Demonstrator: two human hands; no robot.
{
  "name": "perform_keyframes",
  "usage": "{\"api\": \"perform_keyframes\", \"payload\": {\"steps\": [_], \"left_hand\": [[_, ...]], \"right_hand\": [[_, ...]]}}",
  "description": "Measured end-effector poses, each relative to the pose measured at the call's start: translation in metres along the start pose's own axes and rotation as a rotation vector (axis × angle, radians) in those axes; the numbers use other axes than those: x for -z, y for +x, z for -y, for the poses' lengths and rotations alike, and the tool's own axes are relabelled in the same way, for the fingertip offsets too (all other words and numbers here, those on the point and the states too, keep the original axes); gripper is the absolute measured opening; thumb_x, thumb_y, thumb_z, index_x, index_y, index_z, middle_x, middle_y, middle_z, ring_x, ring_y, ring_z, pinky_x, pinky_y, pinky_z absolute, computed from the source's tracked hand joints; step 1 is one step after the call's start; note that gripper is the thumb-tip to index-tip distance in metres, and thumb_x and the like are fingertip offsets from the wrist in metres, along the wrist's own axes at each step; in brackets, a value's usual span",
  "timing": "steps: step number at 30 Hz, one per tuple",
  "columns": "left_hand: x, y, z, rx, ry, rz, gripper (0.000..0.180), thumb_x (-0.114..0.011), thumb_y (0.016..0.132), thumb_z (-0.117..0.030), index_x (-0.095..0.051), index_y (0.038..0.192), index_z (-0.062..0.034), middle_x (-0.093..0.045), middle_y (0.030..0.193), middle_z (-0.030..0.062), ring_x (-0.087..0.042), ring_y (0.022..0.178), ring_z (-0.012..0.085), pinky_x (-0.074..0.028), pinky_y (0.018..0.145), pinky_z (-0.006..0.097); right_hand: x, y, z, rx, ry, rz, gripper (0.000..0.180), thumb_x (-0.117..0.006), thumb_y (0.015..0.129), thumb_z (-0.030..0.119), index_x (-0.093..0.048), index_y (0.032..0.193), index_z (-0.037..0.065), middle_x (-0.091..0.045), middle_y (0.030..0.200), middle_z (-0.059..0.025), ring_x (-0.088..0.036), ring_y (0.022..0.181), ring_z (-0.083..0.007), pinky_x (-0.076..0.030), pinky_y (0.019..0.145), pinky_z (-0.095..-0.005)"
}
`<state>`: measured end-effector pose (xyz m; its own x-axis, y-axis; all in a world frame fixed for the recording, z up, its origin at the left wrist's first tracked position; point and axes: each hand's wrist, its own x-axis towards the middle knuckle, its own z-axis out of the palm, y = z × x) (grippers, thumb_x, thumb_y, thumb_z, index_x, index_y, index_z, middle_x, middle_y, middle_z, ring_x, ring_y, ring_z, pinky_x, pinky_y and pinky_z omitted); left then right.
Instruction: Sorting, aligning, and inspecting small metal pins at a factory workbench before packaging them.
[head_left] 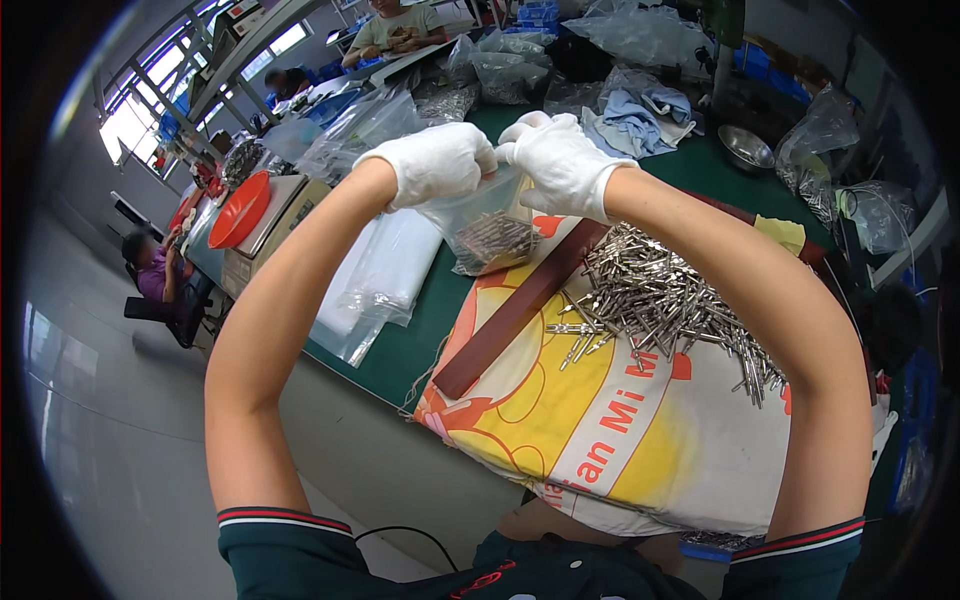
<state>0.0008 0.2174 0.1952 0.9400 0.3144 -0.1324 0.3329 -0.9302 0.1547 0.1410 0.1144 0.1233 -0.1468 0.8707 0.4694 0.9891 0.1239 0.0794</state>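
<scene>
The left hand and the right hand, both in white gloves, close their fingers on the upper edge of a clear plastic bag partly filled with slim metal pieces; whether its bottom touches the tabletop is unclear. Just right of the bag, a dark red bar slants across a printed yellow-and-white cloth, bordering a loose heap of silvery metal bits. Flat clear bags lie left of the bar.
</scene>
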Motion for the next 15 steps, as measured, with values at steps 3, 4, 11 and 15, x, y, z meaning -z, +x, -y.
{"api": "perform_keyframes", "payload": {"steps": [3, 4, 11, 15], "left_hand": [[-0.003, -0.001, 0.005, 0.019, 0.082, 0.025, 0.034, -0.053, 0.076, 0.0, -0.068, 0.107, 0.0043, -0.07, 0.098, 0.0188, -0.066, 0.09, 0.0285, -0.05, 0.086, 0.034], [0.0, -0.005, -0.001, 0.045, 0.102, -0.006, 0.034, -0.053, 0.077, 0.001, -0.068, 0.107, 0.0042, -0.07, 0.099, 0.0192, -0.066, 0.09, 0.0289, -0.05, 0.086, 0.034], [0.001, -0.013, 0.011, 0.021, 0.099, -0.146, 0.031, -0.052, 0.076, 0.004, -0.066, 0.104, 0.0075, -0.07, 0.094, 0.018, -0.068, 0.084, 0.0255, -0.052, 0.084, 0.031], [0.007, -0.019, 0.006, 0.002, -0.564, -0.066, 0.03, -0.052, 0.076, 0.004, -0.068, 0.101, 0.0075, -0.069, 0.093, 0.0119, -0.066, 0.085, 0.0148, -0.053, 0.084, 0.025]], "right_hand": [[-0.001, 0.006, 0.011, -0.052, 0.012, 0.06, 0.039, -0.074, 0.062, 0.011, -0.071, 0.101, 0.01, -0.065, 0.11, -0.0087, -0.057, 0.108, -0.0303, -0.046, 0.091, -0.0419], [-0.002, 0.009, 0.012, -0.104, 0.045, 0.098, 0.034, -0.075, 0.062, 0.011, -0.072, 0.096, 0.01, -0.065, 0.11, -0.0079, -0.057, 0.108, -0.0298, -0.046, 0.09, -0.0416], [-0.005, 0.001, 0.007, 0.175, -0.067, -0.29, 0.008, -0.069, 0.063, 0.007, -0.07, 0.07, 0.01, -0.064, 0.093, -0.0073, -0.058, 0.096, -0.0269, -0.048, 0.075, -0.0373], [-0.007, -0.008, 0.001, 0.341, -0.202, -0.316, 0.004, -0.063, 0.068, 0.014, -0.067, 0.068, 0.012, -0.063, 0.082, -0.0066, -0.06, 0.086, -0.024, -0.047, 0.068, -0.0363]]}}
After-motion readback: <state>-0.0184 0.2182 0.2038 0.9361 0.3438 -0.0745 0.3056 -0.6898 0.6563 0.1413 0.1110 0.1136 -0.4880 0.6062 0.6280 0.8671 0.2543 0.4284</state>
